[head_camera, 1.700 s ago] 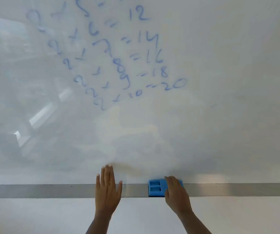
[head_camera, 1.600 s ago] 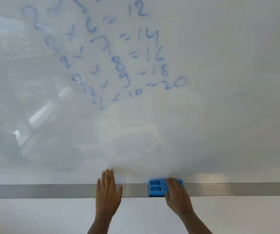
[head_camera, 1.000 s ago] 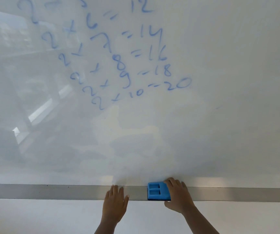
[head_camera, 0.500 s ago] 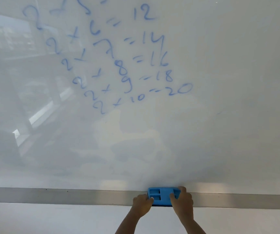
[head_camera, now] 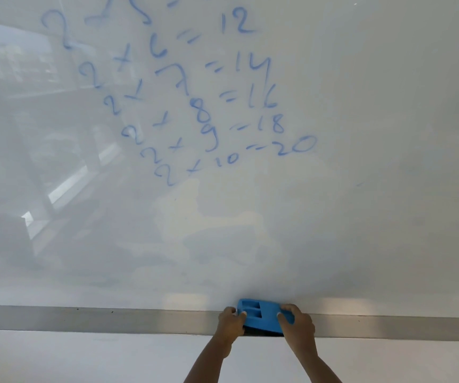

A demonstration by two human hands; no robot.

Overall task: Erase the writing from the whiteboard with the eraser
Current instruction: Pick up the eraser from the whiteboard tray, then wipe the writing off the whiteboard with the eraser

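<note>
With the blue eraser (head_camera: 261, 316) on the tray (head_camera: 112, 319) below the writing (head_camera: 195, 100), left hand (head_camera: 231, 323) and right hand (head_camera: 297, 324) fingers pinch its ends (squeeze evenly), so lift it level.
</note>
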